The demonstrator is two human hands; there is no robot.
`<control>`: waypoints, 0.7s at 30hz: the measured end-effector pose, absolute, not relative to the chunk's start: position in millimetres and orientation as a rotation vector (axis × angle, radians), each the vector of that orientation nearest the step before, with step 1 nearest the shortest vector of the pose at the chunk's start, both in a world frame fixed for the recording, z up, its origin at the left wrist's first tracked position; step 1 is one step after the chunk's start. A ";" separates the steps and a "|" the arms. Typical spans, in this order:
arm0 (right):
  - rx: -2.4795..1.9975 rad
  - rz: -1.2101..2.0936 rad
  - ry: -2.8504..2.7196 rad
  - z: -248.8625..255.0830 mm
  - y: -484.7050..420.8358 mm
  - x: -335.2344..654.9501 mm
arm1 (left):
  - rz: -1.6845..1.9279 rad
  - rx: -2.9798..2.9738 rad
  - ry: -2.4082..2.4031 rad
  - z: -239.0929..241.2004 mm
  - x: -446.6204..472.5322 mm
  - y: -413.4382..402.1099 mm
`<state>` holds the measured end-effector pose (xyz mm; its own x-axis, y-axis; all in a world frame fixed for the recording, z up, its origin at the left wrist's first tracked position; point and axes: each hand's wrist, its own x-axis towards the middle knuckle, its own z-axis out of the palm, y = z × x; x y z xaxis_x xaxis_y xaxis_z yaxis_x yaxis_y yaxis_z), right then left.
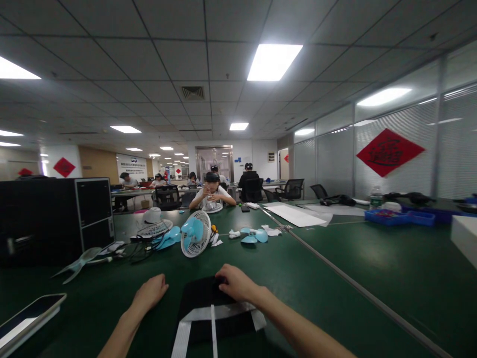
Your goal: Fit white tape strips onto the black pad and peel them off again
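While the right hand [234,283] reaches in to the black pad [196,293] at the bottom centre of the frame, its fingers are bent, thumb close to forefinger, at the pad's top edge; whether they pinch it or only rest on it, I cannot tell. Grey and white straps [214,330] cross the pad, which lies on the green table [320,303]. Left of the pad and apart from it, the left hand [151,292] is curled into a loose fist at the table, with nothing seen in its grasp. Near the middle of the frame, a white fan cage [204,233] with blue blades stands tilted, and a blue fan blade [254,235] lies to its right. A computer tower [37,219] fills the left side, with a device [32,318] at lower left. Across the table, in the centre, a person [211,194] sits with both hands raised. At right sits a blue tray [387,217].
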<state>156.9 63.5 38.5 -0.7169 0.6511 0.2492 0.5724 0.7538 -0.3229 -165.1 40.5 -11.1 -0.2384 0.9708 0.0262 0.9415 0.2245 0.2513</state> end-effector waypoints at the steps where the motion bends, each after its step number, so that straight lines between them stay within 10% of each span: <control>1: -0.956 0.296 -2.612 37.5 66.7 154.2 | 0.326 1.850 2.348 -11.1 -165.3 40.7; 21: -1.052 0.146 -2.527 31.4 79.0 151.6 | 0.339 1.840 2.392 -13.1 -162.9 41.9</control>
<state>151.6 79.0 31.4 -0.6382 0.7003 0.3199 0.6588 0.7117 -0.2438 -162.9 41.9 -13.1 -0.2626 0.9635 0.0529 0.9402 0.2431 0.2388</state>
